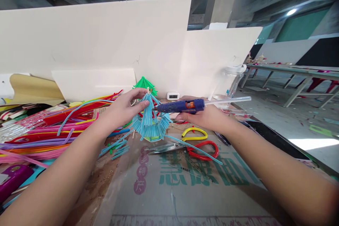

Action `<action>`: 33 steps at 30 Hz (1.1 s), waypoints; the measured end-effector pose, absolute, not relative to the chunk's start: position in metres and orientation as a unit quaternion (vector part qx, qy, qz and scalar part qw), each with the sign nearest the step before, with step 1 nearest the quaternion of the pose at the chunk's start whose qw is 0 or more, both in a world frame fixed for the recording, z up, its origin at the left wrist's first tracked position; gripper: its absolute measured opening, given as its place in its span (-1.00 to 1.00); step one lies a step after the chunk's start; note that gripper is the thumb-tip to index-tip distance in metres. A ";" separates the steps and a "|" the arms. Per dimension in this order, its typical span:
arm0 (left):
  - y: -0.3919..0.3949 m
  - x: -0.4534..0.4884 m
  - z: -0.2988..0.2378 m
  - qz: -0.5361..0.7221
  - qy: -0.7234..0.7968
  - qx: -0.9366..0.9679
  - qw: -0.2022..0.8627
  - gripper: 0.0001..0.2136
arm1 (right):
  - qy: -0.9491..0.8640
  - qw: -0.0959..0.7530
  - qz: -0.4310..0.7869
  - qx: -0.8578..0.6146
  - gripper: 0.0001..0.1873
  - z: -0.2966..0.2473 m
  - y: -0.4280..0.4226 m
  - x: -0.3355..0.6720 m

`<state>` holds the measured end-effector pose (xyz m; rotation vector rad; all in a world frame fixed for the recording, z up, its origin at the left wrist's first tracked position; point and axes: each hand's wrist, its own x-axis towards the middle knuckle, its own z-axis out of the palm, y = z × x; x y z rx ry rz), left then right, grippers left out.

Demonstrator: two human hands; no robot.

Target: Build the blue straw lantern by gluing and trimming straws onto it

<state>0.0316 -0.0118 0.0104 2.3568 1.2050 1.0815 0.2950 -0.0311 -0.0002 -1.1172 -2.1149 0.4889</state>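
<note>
Before white boards (pixel 106 39), forearms (pixel 76 169) slant inward from the lower corners, left hand (pixel 126 107) pinching a ribbed blue cone-shaped model (pixel 147 122), right hand (pixel 202 117) gripping a plastic glue gun (pixel 174 107).

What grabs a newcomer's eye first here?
Probably the bright blue model at the centre, pinched near its top by the left grip, with the dark blue glue gun in the right grip pointing at it. Next, the scissors with one red and one yellow handle, lying open just nearer the wearer, and the heap of colourful strips at left.
</note>
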 end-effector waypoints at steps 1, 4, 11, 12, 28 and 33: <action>-0.012 0.031 0.010 0.375 0.417 0.816 0.141 -0.58 | -0.816 0.341 0.203 -0.420 -0.58 0.000 -0.031 0.296; -0.011 0.031 0.010 0.376 0.416 0.816 0.138 -0.58 | -0.834 0.327 0.226 -0.384 -0.57 0.002 -0.031 0.298; -0.010 0.033 0.011 0.376 0.417 0.816 0.140 -0.59 | -0.848 0.303 0.214 -0.379 -0.59 0.008 -0.035 0.297; -0.010 0.033 0.011 0.376 0.418 0.815 0.141 -0.59 | -0.849 0.301 0.218 -0.376 -0.59 0.008 -0.035 0.297; -0.010 0.032 0.011 0.378 0.419 0.811 0.155 -0.59 | -0.849 0.303 0.223 -0.371 -0.60 0.006 -0.034 0.303; -0.012 0.033 0.012 0.378 0.418 0.813 0.150 -0.60 | -0.851 0.301 0.206 -0.378 -0.55 0.004 -0.033 0.302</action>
